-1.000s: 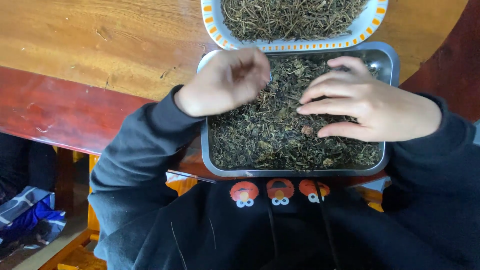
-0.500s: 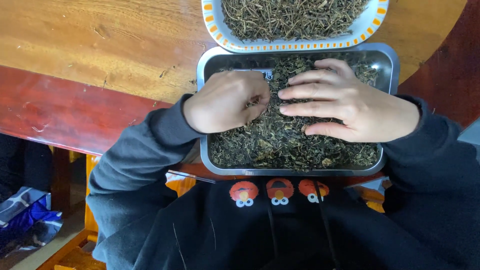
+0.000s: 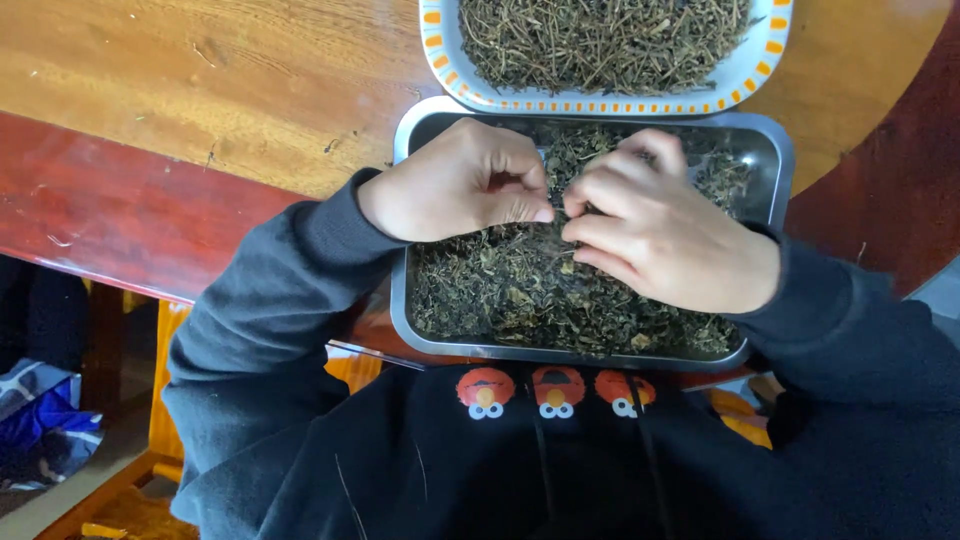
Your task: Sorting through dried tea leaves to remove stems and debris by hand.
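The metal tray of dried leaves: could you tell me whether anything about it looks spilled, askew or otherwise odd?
Only slightly. The metal tray overhangs the near edge of the wooden table, toward the person's lap. A few dark specks lie on the wood left of it. The dried leaves stay inside, under the left hand and right hand.

head camera looks steeply down, close over the metal tray (image 3: 770, 170) at the table edge (image 3: 150, 210).

White orange-trimmed dish (image 3: 445, 62) of dried stems on the wooden table (image 3: 200, 90); blue bag (image 3: 30, 420) below.
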